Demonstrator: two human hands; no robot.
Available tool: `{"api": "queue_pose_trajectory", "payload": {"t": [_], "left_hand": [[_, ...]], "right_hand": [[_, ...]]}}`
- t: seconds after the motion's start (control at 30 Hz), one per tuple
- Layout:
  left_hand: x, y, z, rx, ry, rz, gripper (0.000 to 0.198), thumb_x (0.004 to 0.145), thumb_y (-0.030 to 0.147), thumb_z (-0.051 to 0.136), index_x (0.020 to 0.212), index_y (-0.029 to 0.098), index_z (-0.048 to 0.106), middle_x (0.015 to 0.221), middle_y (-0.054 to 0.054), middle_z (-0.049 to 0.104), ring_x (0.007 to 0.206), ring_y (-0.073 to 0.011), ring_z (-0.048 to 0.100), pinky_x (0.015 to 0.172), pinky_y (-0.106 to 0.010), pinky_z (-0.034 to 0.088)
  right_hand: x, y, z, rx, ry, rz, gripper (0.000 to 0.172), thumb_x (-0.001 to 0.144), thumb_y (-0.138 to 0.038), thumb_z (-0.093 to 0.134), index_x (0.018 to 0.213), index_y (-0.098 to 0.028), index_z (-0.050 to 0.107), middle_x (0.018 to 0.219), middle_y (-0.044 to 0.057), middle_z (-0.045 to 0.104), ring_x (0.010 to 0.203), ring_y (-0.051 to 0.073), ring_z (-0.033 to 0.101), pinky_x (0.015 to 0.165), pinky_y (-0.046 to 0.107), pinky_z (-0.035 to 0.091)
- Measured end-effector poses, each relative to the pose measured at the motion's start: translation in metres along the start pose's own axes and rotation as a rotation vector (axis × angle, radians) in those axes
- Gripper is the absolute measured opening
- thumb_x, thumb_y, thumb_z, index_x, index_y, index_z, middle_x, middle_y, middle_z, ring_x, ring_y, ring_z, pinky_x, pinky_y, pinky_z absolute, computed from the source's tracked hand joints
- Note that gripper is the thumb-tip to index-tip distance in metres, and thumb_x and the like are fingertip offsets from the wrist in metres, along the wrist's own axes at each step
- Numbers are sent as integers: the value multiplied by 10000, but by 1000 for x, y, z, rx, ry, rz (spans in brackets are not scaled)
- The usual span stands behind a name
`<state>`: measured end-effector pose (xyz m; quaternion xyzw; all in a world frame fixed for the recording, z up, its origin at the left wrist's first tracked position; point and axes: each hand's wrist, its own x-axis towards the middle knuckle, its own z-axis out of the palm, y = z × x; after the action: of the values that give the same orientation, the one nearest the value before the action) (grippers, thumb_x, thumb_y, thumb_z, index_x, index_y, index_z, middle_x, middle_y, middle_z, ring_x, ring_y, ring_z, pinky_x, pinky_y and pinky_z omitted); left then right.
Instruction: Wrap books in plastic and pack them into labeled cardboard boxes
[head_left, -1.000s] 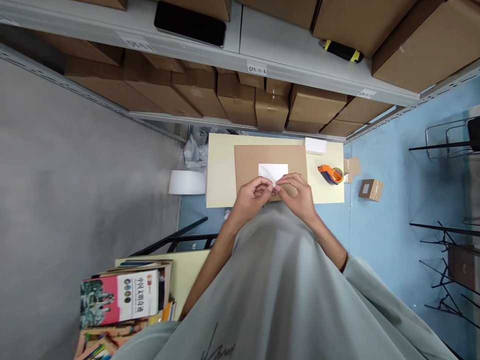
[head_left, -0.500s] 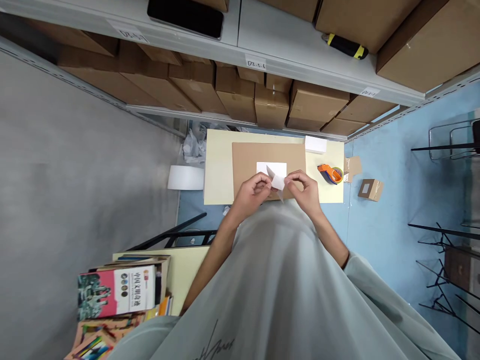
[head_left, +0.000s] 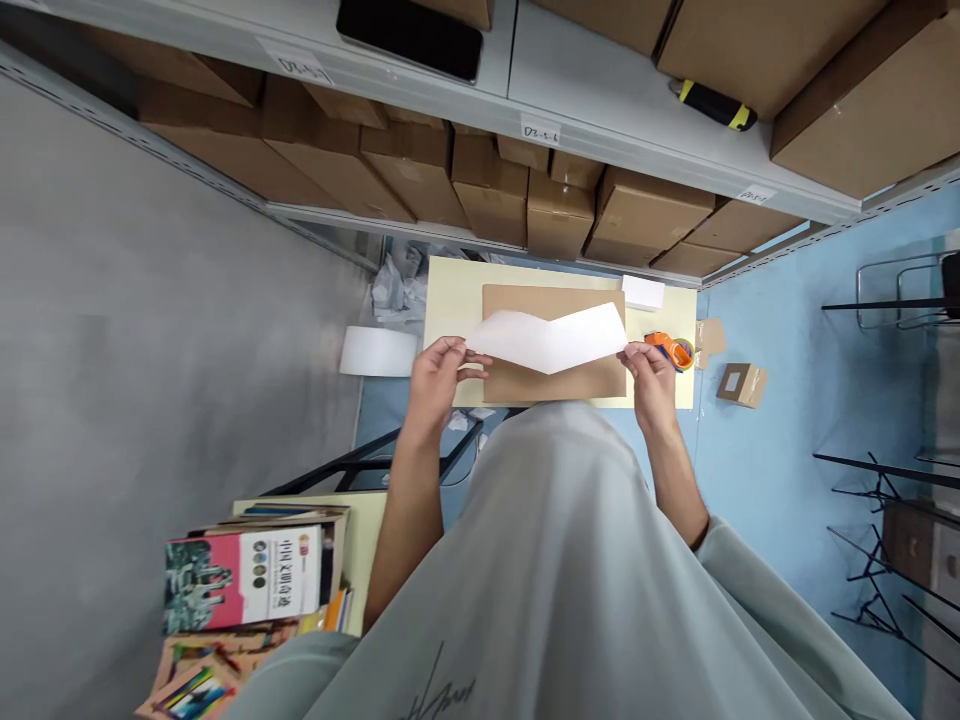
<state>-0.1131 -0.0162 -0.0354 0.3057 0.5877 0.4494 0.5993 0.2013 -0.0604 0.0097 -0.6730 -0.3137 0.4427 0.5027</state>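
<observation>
A white sheet of paper (head_left: 549, 340) with a crease down its middle is stretched between my hands in a shallow V. My left hand (head_left: 441, 380) pinches its left end, the other fingers spread below. At the right end, my right hand (head_left: 649, 378) grips the paper between thumb and fingers. Beneath the paper lies a flat brown cardboard piece (head_left: 555, 388) on the pale yellow table (head_left: 454, 300). Close to my right hand is an orange tape dispenser (head_left: 670, 350). A small white box or stack (head_left: 643, 292) rests at the table's back right.
A grey shelf (head_left: 450, 95) full of cardboard boxes (head_left: 562, 215) spans the far side, with a black phone (head_left: 410, 38) and a yellow-black cutter (head_left: 716, 105) on it. Books (head_left: 244, 580) are piled at lower left. A small carton (head_left: 742, 384) sits on the blue floor at right.
My hands have moved apart, left and right, and the folded paper between them has opened into a wide sheet. The camera view has shifted slightly.
</observation>
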Motion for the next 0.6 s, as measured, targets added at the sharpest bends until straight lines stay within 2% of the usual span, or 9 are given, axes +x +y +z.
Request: {"api": "queue_pose_trajectory", "payload": {"t": [0.2, 0.3, 0.4, 0.47, 0.6], "left_hand": [[43, 2, -69, -33, 300, 66, 376, 914, 505, 814, 884, 244, 544, 754, 48, 620, 670, -116, 731, 588, -205, 605], [70, 14, -99, -13, 383, 38, 244, 1024, 356, 718, 933, 217, 539, 766, 80, 597, 655, -65, 714, 596, -166, 574], [98, 31, -117, 21, 423, -43, 127, 1092, 184, 593, 977, 183, 539, 764, 97, 580, 656, -32, 691, 620, -148, 563], [117, 41, -123, 64, 421, -86, 163, 1138, 231, 573, 992, 179, 522, 761, 97, 581, 668, -37, 694, 630, -157, 569], [156, 60, -131, 222, 327, -113, 372, 1203, 506, 537, 1044, 170, 512, 814, 61, 645, 667, -42, 664, 639, -162, 557]], "right_hand": [[-9, -5, 19, 72, 88, -19, 313, 874, -540, 849, 909, -259, 714, 924, 8, 705, 897, 194, 685, 989, 400, 606], [-17, -8, 35, 68, 101, -22, 312, 868, -538, 858, 904, -265, 710, 850, -13, 667, 823, 175, 647, 903, 364, 598], [-27, -10, 51, 74, 102, 2, 338, 858, -556, 875, 899, -266, 706, 756, -31, 636, 737, 164, 615, 792, 336, 581], [-35, -10, 61, 84, 102, 31, 366, 853, -574, 887, 903, -261, 704, 730, -31, 657, 700, 161, 628, 758, 335, 585], [-50, -11, 75, 90, 113, 70, 401, 859, -592, 901, 937, -242, 720, 821, 16, 782, 704, 168, 715, 784, 358, 636]]}}
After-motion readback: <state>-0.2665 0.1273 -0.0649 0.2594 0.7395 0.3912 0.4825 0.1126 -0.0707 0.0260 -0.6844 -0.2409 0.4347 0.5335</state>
